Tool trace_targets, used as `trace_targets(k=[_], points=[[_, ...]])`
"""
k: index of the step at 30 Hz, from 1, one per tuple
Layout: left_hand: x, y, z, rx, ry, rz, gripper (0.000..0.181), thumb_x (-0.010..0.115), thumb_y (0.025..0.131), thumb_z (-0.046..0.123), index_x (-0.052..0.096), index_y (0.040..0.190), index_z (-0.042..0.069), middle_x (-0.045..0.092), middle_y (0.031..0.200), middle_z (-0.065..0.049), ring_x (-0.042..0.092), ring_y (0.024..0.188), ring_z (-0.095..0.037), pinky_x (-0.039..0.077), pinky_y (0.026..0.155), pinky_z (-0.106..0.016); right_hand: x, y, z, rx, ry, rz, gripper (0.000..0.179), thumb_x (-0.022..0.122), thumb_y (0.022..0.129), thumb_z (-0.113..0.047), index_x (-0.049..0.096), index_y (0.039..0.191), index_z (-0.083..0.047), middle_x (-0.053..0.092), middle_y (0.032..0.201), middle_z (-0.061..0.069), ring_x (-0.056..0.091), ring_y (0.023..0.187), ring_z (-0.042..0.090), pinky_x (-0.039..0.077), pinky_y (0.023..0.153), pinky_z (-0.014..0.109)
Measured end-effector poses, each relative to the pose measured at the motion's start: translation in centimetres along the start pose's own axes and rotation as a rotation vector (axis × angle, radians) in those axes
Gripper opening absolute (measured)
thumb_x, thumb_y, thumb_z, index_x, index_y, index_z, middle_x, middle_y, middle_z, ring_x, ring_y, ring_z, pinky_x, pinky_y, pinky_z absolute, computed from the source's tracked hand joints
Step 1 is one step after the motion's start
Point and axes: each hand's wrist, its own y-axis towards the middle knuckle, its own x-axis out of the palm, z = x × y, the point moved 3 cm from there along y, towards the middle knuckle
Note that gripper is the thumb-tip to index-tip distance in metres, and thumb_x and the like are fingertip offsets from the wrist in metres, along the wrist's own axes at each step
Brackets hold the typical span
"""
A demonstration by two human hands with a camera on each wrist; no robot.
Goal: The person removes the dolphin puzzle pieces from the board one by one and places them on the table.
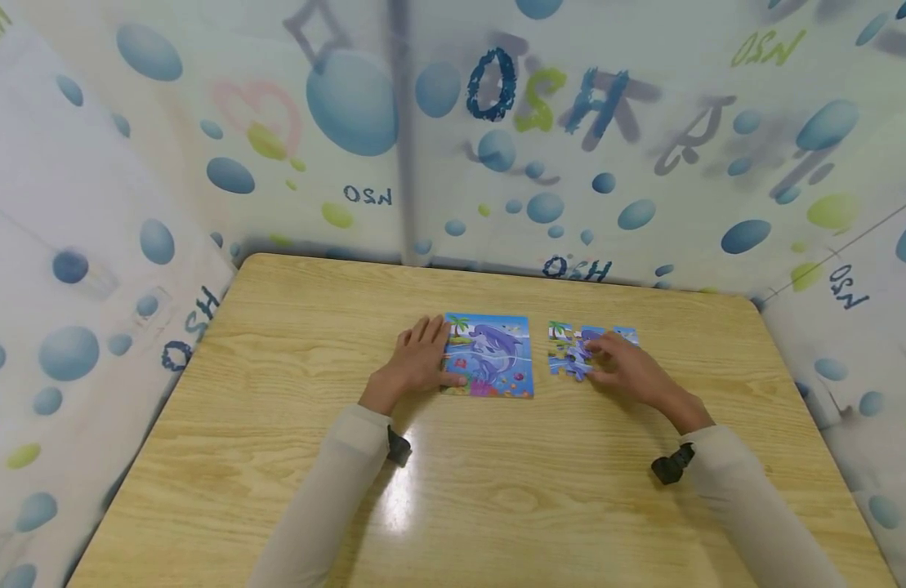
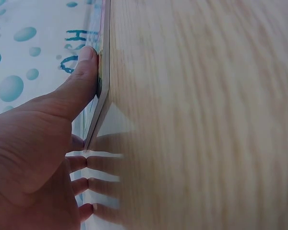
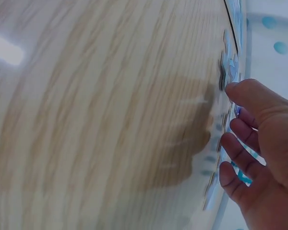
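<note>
Where right fingers (image 1: 611, 344) overlap, puzzle pieces (image 1: 576, 354) partly hidden, grip unclear

Toward the far side of the desk (image 1: 511, 506), picture board (image 1: 491, 355) on the left, puzzle pieces (image 1: 558, 360) just to its right — a narrow gap between. Left hand (image 1: 414, 359) at the board's left edge, partly on it; right hand (image 1: 631, 373) over the pieces' right part — wall (image 1: 489, 220) behind the desk.

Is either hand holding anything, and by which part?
The left hand grips nothing; it rests at the left edge of the board. Whether the right hand pinches any pieces cannot be told.
</note>
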Motion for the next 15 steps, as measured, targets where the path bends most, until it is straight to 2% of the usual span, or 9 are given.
trace_targets(k=[15], points=[[0.1,0.0,0.0,-0.001,0.002,-0.001,0.107,0.067,0.087,0.06,0.011,0.159,0.004,0.007,0.166,-0.015,0.003,0.153,-0.037,0.014,0.119,-0.056,-0.9,-1.7,2.0,0.057,0.033,-0.013,0.038,0.072,0.09,-0.012,0.061,0.122,0.004,0.06,0.113,0.017,0.059,0.101,0.034,0.048,0.087,0.053]])
